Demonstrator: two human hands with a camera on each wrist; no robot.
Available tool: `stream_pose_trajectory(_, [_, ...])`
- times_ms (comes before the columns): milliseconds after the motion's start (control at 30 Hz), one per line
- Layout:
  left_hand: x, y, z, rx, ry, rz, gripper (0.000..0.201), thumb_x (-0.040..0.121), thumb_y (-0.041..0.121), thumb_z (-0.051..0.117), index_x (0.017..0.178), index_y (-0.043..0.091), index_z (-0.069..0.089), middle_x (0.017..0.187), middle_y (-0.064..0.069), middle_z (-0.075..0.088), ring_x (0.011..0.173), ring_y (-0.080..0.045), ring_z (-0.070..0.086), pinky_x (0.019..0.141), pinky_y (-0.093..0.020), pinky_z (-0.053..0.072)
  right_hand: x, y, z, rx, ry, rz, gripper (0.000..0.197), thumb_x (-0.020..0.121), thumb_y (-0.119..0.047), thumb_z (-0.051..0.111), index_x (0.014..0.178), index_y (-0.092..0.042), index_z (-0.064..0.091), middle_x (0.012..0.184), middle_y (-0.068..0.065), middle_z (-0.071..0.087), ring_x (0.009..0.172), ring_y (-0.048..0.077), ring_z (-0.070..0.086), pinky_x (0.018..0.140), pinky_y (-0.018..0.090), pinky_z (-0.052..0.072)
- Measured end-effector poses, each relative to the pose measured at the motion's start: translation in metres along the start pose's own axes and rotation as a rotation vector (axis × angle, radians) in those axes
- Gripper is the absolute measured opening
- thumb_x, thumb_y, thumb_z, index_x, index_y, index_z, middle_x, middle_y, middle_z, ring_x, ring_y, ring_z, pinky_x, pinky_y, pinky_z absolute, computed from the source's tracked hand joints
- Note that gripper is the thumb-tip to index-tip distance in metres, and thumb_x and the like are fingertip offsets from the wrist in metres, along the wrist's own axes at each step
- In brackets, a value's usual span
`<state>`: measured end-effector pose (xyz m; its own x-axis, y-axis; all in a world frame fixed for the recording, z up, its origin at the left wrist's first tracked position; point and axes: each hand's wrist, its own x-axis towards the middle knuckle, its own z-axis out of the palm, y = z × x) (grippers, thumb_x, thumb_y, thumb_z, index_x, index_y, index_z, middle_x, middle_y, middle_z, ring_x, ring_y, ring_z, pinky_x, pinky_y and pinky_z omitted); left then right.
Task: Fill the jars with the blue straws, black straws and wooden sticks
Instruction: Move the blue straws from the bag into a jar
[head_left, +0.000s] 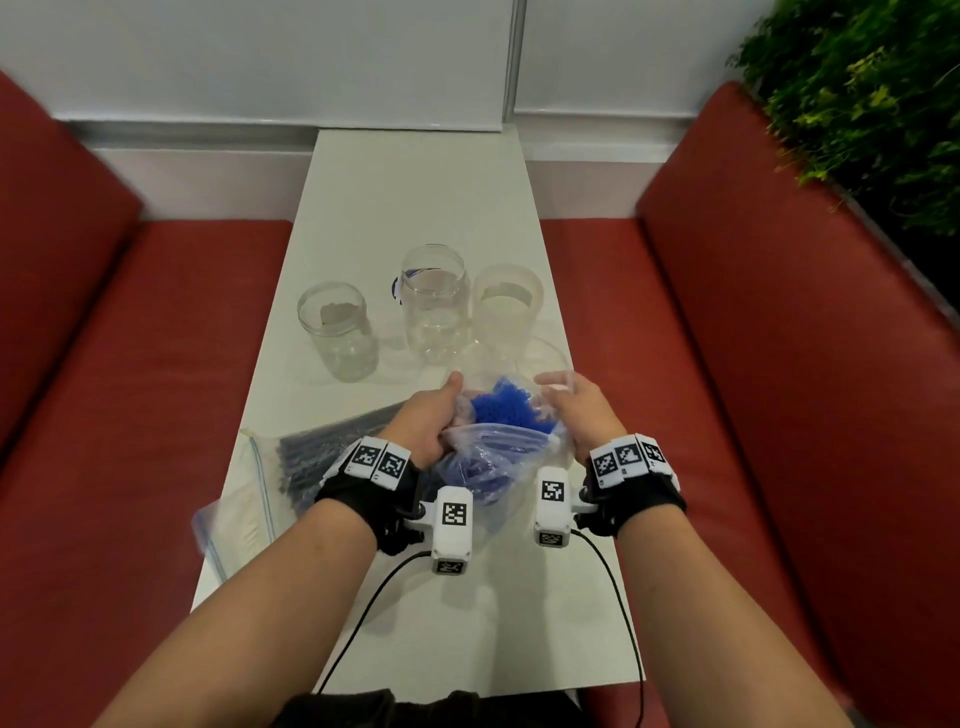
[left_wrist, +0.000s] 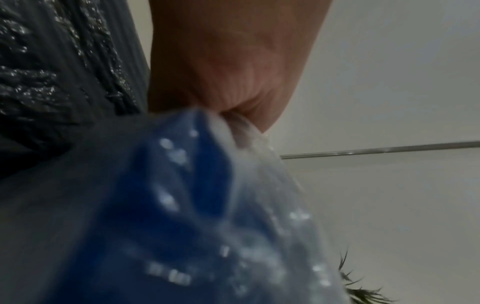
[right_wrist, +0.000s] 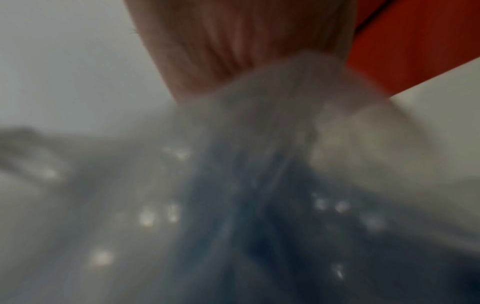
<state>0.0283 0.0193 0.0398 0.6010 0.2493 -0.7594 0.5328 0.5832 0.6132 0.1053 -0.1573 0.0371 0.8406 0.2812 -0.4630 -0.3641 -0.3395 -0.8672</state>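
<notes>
Up close, no readable writing on jars (head_left: 435, 301) | blue straws (head_left: 501, 410) bunched in clear bag (head_left: 488, 462), mid-tabletop | left hand (head_left: 428, 421) and right hand (head_left: 579, 413) each grip the bag's mouth

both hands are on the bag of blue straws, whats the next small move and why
Probably pull the bag's mouth wider, then reach in for the blue straws. The left hand and right hand each grip one side of the opening, the straw ends already show between them, and the three jars beyond stand empty.
</notes>
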Motion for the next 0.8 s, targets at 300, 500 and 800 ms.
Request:
stream_pose_trajectory(300, [-0.009, 0.010, -0.010, 0.058, -0.083, 0.122, 0.045, 0.103, 0.040, 0.041, 0.115, 0.001, 0.059, 0.100, -0.019, 0.073, 0.088, -0.030, 0.073, 0.080, -0.038, 0.059, -0.018, -0.005, -0.033, 0.089, -0.296, 0.331, 0.048, 0.092, -0.039, 0.069, 0.125, -0.005, 0.063, 0.115, 0.019, 0.068, 0.096, 0.036, 0.068, 0.086, 0.051, 0.059])
stream_pose_trajectory(500, [-0.043, 0.021, -0.021, 0.538, -0.470, -0.003, 0.065, 0.068, 0.077, 0.064, 0.115, 0.031, 0.068, 0.118, 0.000, 0.069, 0.111, -0.028, 0.061, 0.080, -0.046, 0.053, -0.036, -0.013, -0.041, 0.384, -0.351, 0.285, 0.042, 0.089, 0.016, 0.033, 0.125, 0.007, 0.053, 0.111, 0.026, 0.072, 0.094, 0.035, 0.072, 0.082, 0.050, 0.061])
stream_pose_trajectory(800, [-0.076, 0.005, -0.001, 0.306, -0.513, -0.013, 0.030, 0.083, 0.019, 0.074, 0.107, 0.003, 0.065, 0.098, -0.020, 0.070, 0.091, -0.035, 0.070, 0.080, -0.053, 0.056, -0.073, -0.006, 0.006, 0.217, -0.590, -0.065, 0.084, 0.082, 0.021, 0.064, 0.150, -0.022, 0.039, 0.135, 0.020, 0.062, 0.122, 0.037, 0.062, 0.095, 0.049, 0.055])
